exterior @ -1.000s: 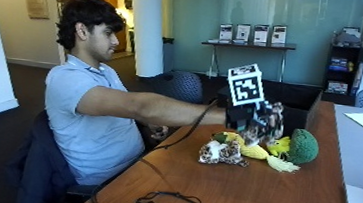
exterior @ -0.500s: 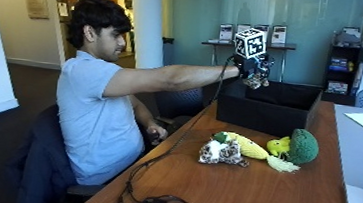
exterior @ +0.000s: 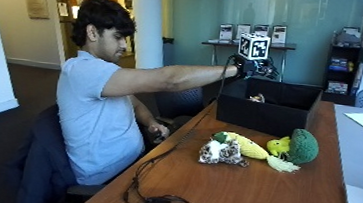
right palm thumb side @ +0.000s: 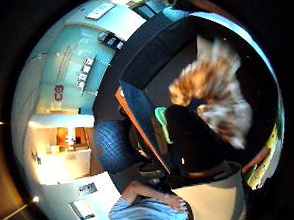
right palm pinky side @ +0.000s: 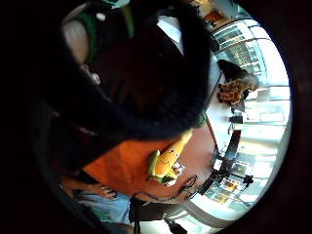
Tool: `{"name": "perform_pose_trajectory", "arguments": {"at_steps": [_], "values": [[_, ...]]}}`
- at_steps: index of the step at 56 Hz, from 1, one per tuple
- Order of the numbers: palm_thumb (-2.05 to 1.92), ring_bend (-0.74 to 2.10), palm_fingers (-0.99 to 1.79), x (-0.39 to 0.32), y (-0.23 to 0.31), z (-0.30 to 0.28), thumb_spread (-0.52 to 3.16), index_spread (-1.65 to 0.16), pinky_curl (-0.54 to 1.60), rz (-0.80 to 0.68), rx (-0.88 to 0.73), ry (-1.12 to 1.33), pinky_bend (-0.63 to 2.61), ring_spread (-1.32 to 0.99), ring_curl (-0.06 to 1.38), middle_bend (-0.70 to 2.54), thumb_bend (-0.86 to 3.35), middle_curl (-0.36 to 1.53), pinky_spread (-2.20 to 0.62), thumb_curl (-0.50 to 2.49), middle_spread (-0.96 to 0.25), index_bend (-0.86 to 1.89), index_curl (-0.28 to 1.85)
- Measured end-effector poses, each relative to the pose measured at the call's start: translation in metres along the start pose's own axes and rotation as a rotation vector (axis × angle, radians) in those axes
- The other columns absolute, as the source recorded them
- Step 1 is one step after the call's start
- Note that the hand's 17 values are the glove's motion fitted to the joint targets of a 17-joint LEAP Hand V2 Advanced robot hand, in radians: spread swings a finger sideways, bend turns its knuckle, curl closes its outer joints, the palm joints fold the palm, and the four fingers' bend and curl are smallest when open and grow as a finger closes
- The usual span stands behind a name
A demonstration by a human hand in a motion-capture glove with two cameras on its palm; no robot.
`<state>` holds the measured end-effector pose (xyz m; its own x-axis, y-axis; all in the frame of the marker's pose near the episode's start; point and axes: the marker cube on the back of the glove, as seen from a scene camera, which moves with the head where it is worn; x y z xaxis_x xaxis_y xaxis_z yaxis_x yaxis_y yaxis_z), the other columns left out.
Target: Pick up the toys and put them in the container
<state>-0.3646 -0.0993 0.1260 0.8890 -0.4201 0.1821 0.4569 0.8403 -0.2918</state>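
The counter (exterior: 259,199) carries the main risk. A cable runs along it toward the person, close to the four toys lying in a cluster, so a low sweep of the arm back for the next one could snag the cable or knock a toy toward the edge.

The black container (exterior: 271,110) stands at the far end of the counter, behind the cluster. Its near wall is upright and fairly high. A hand coming in too low with the next toy could clip the rim and shove the box back, or drop the toy outside it.

The toys themselves lie touching one another: a green round toy (exterior: 304,146) against a small yellow-green toy (exterior: 277,146), a corn toy (exterior: 251,146) beside them, and a mottled plush (exterior: 220,150) at the corn's leafy end. Reaching for one is likely to drag a neighbour along or roll it aside.

A tan furry toy (exterior: 256,97) shows inside the container, below the hand and apart from it. The thumb side palm view shows it over the dark interior.

The grip (exterior: 255,68) hangs above the container's back corner. Its fingers look spread and relaxed, holding nothing and touching neither the box nor the toy, as far as I can judge.
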Motion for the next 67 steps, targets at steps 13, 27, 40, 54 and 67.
{"name": "perform_pose_trajectory", "arguments": {"at_steps": [13, 27, 40, 54, 67], "values": [[-0.13, 0.4, -0.05, 0.117, 0.049, -0.029, 1.47, -0.34, 0.34, 0.241, 0.084, 0.043, 0.84, -0.07, 0.29, 0.16, 0.27, 0.4, 0.01, 0.15, -0.01, 0.23, 0.35], [-0.07, 0.32, -0.05, 0.226, 0.054, 0.05, 1.43, -0.35, 0.33, 0.47, -0.052, 0.059, 0.82, -0.06, 0.27, 0.16, 0.05, 0.36, 0.05, 0.15, 0.0, 0.23, 0.37], [-0.02, 0.14, -0.24, 0.269, 0.033, 0.133, 1.42, -0.34, 0.36, 0.459, -0.242, 0.221, 0.92, -0.03, 0.23, 0.09, -0.02, 0.29, 0.06, 0.18, 0.0, 0.13, 0.35], [0.04, 0.22, -0.22, 0.286, 0.018, 0.158, 1.54, -0.3, 0.42, 0.464, -0.217, 0.158, 1.16, 0.0, 0.24, 0.12, 0.03, 0.25, -0.01, 0.22, 0.02, -0.02, 0.19], [0.37, 0.88, 0.29, 0.288, 0.011, 0.155, 1.7, -0.3, 0.47, 0.431, -0.042, 0.235, 1.46, -0.09, 0.42, 0.27, 0.31, 0.31, -0.29, 0.32, -0.03, 0.0, 0.04]]}}
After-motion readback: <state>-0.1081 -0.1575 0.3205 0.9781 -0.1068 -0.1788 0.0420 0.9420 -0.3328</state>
